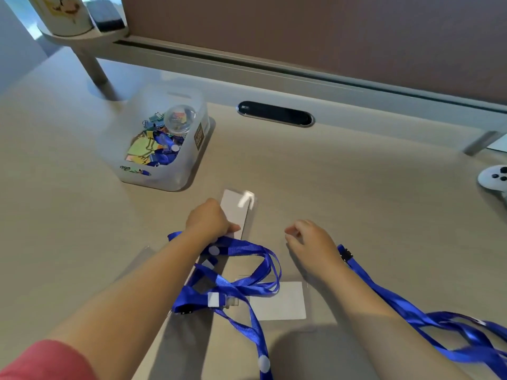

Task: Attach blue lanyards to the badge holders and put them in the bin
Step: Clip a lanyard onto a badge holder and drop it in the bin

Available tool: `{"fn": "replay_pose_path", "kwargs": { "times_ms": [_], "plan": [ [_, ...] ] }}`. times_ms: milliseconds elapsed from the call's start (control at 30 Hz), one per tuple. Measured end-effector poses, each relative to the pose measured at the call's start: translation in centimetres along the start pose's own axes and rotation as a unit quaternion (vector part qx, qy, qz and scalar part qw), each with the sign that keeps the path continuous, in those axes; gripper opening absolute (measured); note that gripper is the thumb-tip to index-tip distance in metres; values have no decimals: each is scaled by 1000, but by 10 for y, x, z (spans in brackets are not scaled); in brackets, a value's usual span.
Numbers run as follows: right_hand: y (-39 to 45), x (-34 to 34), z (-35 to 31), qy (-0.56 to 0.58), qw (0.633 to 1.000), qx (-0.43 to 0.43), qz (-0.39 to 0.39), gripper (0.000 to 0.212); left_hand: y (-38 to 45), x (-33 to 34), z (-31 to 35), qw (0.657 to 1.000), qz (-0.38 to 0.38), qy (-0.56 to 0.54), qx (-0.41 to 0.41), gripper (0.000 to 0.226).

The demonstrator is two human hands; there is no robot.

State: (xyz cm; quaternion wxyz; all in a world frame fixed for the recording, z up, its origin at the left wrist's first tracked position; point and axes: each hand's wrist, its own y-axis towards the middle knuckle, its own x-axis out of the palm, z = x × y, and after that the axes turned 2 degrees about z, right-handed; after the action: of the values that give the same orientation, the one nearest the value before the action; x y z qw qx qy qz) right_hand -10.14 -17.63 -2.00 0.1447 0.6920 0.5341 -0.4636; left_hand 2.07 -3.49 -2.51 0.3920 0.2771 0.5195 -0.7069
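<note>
My left hand (210, 219) pinches the near end of a clear badge holder (238, 208) with a white card inside, held just above the desk. A tangle of blue lanyards (236, 283) lies under my left wrist, one strap touching that hand. My right hand (310, 239) hovers to the right, fingers loosely curled, holding nothing. Another badge holder (279, 301) with a white card lies flat near me, partly under the straps. More blue lanyards (428, 322) trail under my right forearm to the lower right. The translucent bin (189, 163) stands at the far left, holding clips and blue items.
A clear round container (179, 119) sits in the bin. A black oval cable slot (275, 113) is set in the desk behind. A white controller (495, 178) lies at the right edge. A shelf leg (92, 67) stands at the back left.
</note>
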Motion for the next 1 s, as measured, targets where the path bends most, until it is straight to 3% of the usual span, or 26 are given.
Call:
{"fn": "replay_pose_path", "kwargs": {
  "times_ms": [100, 267, 433, 567, 800, 1000],
  "plan": [
    [1, -2, -4, 19, 1000, -2, 11, 27, -1, -13, 5, 990, 14, -100, 100, 10],
    [6, -9, -16, 56, 998, -17, 14, 27, -13, -56, 27, 951, 67, -208, 219, 31],
    [9, -24, -28, 95, 994, -39, 42, 29, -32, -99, 47, 919, 92, -268, 275, 13],
    [9, -42, -46, 173, 981, -45, 70, 37, -52, -129, 59, 884, 95, -331, 316, 29],
    [9, -74, -84, 268, 955, -92, 84, 48, -78, -160, 71, 854, 58, -402, 327, 24],
    [4, -81, -101, 339, 934, -94, 64, 12, -81, -167, 67, 846, 63, -460, 264, 23]
  ]
}}
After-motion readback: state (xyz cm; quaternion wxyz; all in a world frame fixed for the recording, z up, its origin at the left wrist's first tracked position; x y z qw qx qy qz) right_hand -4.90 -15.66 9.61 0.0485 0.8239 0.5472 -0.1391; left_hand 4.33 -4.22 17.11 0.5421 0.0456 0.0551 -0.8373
